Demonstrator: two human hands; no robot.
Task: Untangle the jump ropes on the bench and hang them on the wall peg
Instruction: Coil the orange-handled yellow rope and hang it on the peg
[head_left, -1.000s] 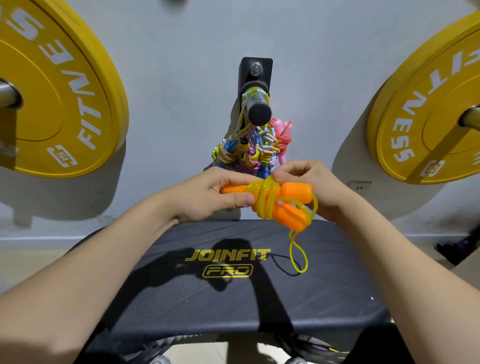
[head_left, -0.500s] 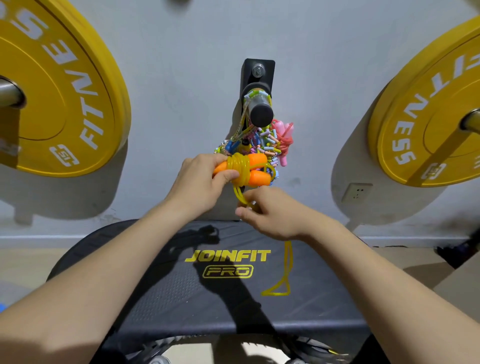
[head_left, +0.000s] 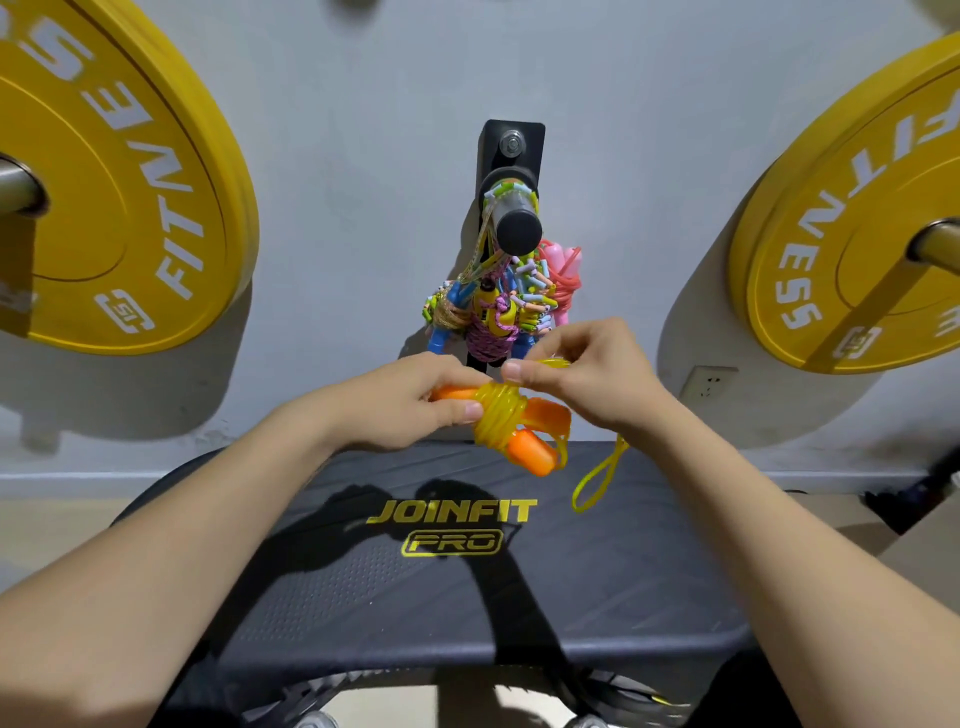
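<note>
I hold a yellow jump rope (head_left: 501, 418) with orange handles above the far end of the black bench (head_left: 467, 597). My left hand (head_left: 410, 402) grips the left ends of the handles beside the coiled yellow cord. My right hand (head_left: 587, 376) pinches a strand of the cord just above the coil. A loose yellow loop (head_left: 597, 478) hangs down below my right wrist. On the wall behind, a black peg (head_left: 517, 226) carries several colourful jump ropes (head_left: 498, 306) bundled under it.
Two yellow weight plates hang on the wall, one at the left (head_left: 114, 182) and one at the right (head_left: 857, 223). A wall socket (head_left: 709, 382) sits low on the right. Dark objects lie on the floor at the far right (head_left: 914, 493).
My right hand has come up from below the bundle to its top right, pulling the cord; the hanging loop is shorter and further right. The bundle has moved lower and to the right.
</note>
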